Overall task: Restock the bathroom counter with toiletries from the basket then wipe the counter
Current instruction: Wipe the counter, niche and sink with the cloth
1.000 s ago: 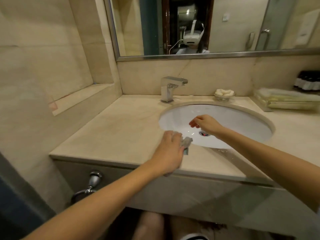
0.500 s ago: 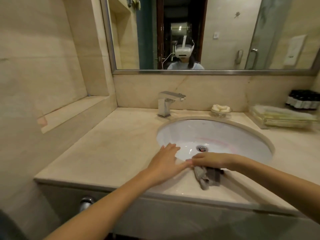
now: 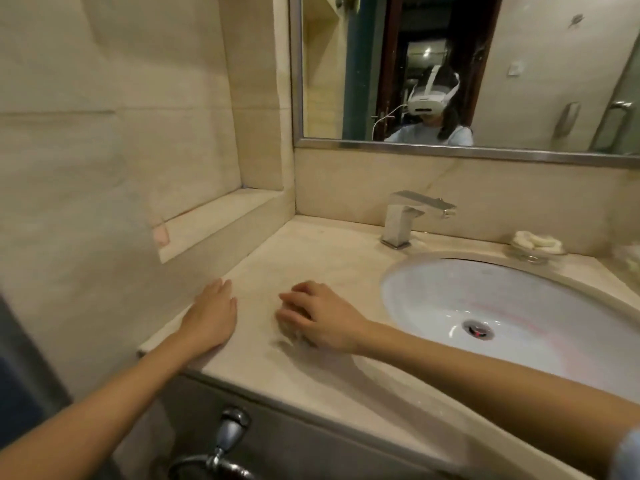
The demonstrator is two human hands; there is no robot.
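One cloth (image 3: 288,333), right hand (image 3: 322,318), further left

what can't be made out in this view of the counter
- Cloth: head view, almost all covered by the right hand; only a blurred edge shows.
- Pale object at the right edge: head view, cut off by the frame and blurred.
- Soap dish contents: head view, too small and soft to identify.
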